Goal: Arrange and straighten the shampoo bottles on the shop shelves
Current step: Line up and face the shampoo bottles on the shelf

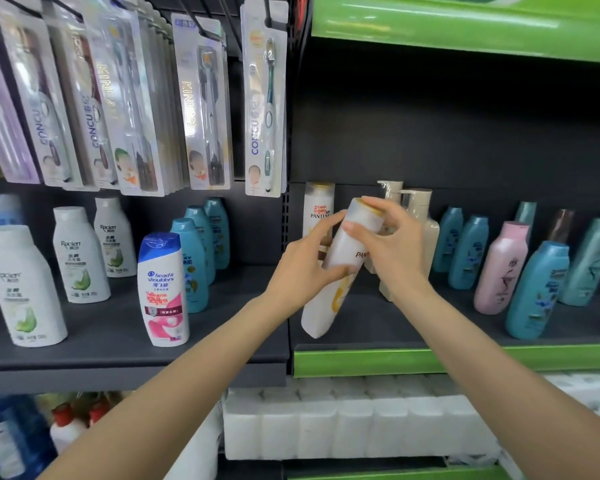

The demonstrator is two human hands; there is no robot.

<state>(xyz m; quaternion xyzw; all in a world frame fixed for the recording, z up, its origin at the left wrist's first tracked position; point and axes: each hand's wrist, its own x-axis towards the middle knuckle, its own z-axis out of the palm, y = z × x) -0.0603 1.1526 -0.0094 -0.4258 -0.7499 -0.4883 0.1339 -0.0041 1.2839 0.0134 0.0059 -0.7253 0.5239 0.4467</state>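
Bottles already stand in fair order along most of the shelf [378,327]: the three white bottles [80,254] at the left end, the blue-capped bottle [161,289] near the front edge, the teal bottles [194,261] behind it, and, toward the right end, a pink bottle [501,268] among more teal ones [537,292]. As far as can be judged, the work is mid-way; the one piece plainly unsettled is the white shampoo bottle [343,268] in the middle of the shelf, which leans with its cap tipped to the right and its base close to the front edge. Whether that base rests on the shelf or hangs just above it is not clear.

The left hand [303,268] holds the bottle's body, fingers curled round it from the left. The right hand [392,244] grips the upper part near the gold-rimmed cap, thumb across the front and fingers bent over the top.

The bottle is tall and slim, pearly white with a yellow-gold swirl low on the front and part of a brand name showing between the hands. A matching bottle [318,209] stands upright just behind it at the back of the shelf, next to two cream pump bottles [420,216]. What probably remains is to set the tilted one upright in front of its twin, label facing out.
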